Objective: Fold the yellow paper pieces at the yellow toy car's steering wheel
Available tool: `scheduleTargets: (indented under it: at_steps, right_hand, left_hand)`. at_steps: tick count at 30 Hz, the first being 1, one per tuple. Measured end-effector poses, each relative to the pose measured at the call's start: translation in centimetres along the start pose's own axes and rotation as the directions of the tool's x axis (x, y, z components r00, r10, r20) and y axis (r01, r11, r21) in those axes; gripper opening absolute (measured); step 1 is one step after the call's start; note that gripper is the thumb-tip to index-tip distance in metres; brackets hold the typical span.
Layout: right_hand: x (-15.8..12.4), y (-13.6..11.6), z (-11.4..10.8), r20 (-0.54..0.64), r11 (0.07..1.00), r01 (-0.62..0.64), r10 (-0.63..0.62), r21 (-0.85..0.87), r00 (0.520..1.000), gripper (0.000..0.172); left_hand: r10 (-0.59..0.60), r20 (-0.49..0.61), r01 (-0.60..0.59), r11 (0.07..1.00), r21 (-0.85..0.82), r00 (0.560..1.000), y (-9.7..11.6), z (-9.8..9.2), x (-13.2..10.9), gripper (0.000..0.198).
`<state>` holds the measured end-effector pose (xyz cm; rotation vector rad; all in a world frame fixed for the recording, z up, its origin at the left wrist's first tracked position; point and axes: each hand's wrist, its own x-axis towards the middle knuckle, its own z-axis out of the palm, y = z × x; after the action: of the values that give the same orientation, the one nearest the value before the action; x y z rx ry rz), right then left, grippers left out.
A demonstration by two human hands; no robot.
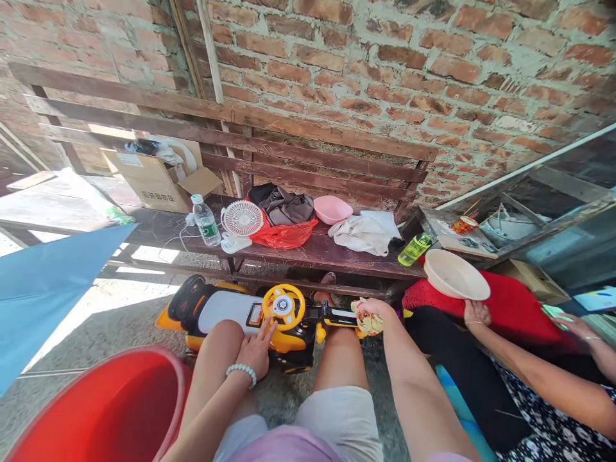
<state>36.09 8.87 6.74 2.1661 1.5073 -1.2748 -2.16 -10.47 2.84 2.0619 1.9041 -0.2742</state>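
Observation:
My left hand (255,350), with a white bead bracelet, rests open on my knee, its fingertips close to a yellow and black ride-on toy car (245,317). The car's yellow steering wheel (283,307) stands just beyond those fingers. My right hand (373,311) grips a crumpled floral cloth (368,319), yellow and red, above the car's front end. Whether the cloth is fabric or thin plastic is hard to tell. A sandalled foot (325,289) shows past the car.
A co-worker (529,359) sits at right, one hand under a beige plastic basin (455,274). A red tub (96,404) fills the lower left, beside a blue sheet (43,289). A wooden bench (308,253) ahead holds a water bottle (206,221), a small fan (243,218), and cloths.

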Motion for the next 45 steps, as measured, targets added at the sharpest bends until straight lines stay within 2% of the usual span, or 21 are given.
scheduleTargets:
  at_steps: [3,5,13,17,20,25,28,31,34,36,40,43,45]
  right_hand:
    - [0.4,1.1,-0.4,-0.042,0.993,-0.019,0.015,-0.117,0.999,0.003]
    - [0.7,0.6,-0.2,-0.064,0.986,-0.004,-0.007,-0.165,0.998,0.003]
    - [1.9,-7.2,3.8,-0.063,0.927,0.189,-0.221,-0.324,0.973,0.029]
    - [2.1,-8.4,4.4,-0.038,0.923,0.228,-0.252,-0.309,0.967,0.026]
    - [2.3,-7.0,3.1,-0.029,0.941,0.207,-0.223,-0.269,0.974,0.016]
    - [1.9,-2.3,0.3,-0.055,0.976,0.074,-0.087,-0.203,0.995,0.009]
    - [1.5,-0.4,-0.1,-0.175,0.987,0.008,-0.037,-0.163,0.984,0.012]
    - [1.2,-0.1,0.4,-0.292,0.984,0.004,-0.056,-0.177,0.955,0.016]
    - [0.4,-0.2,1.6,-0.344,0.98,-0.01,-0.06,-0.199,0.937,0.024]
    - [-0.5,0.3,3.2,-0.411,0.983,-0.02,-0.058,-0.183,0.91,0.031]
    - [-2.7,2.6,8.4,-0.601,0.995,0.014,-0.069,-0.096,0.797,0.048]
    - [-3.9,4.9,11.4,-0.605,0.992,0.058,-0.116,-0.114,0.788,0.059]
    - [-4.5,6.0,11.8,-0.628,0.997,0.044,-0.076,-0.066,0.775,0.061]
  left_hand:
    - [0.013,-0.003,-0.013,1.0,0.001,1.0,0.0,0.4,0.3,0.094]
    - [0.011,-0.004,-0.011,1.0,-0.011,1.0,0.1,0.7,0.6,0.095]
    - [-0.01,0.015,0.011,0.998,-0.06,1.0,0.8,0.4,0.8,0.09]
    - [-0.007,0.007,0.007,1.0,-0.025,1.0,0.4,0.3,0.5,0.09]
    - [-0.002,-0.003,0.002,1.0,-0.024,1.0,0.2,0.3,0.3,0.091]
    - [-0.013,0.016,0.014,1.0,-0.027,1.0,0.4,-0.2,0.3,0.091]
    - [-0.007,0.024,0.008,1.0,-0.011,1.0,0.5,-0.2,0.4,0.091]
    - [0.001,0.024,-0.001,1.0,-0.012,1.0,0.5,0.2,0.7,0.091]
    - [-0.01,0.02,0.011,0.999,-0.03,1.0,0.5,0.5,1.0,0.092]
    - [-0.013,0.022,0.014,0.999,-0.043,1.0,0.6,0.4,1.1,0.092]
    - [-0.018,0.039,0.02,0.999,-0.043,0.999,0.8,-0.1,0.9,0.092]
    - [-0.015,0.031,0.017,0.998,-0.059,0.999,0.8,-0.2,0.7,0.093]
    - [-0.013,0.017,0.014,0.997,-0.073,1.0,0.7,-0.2,0.6,0.093]
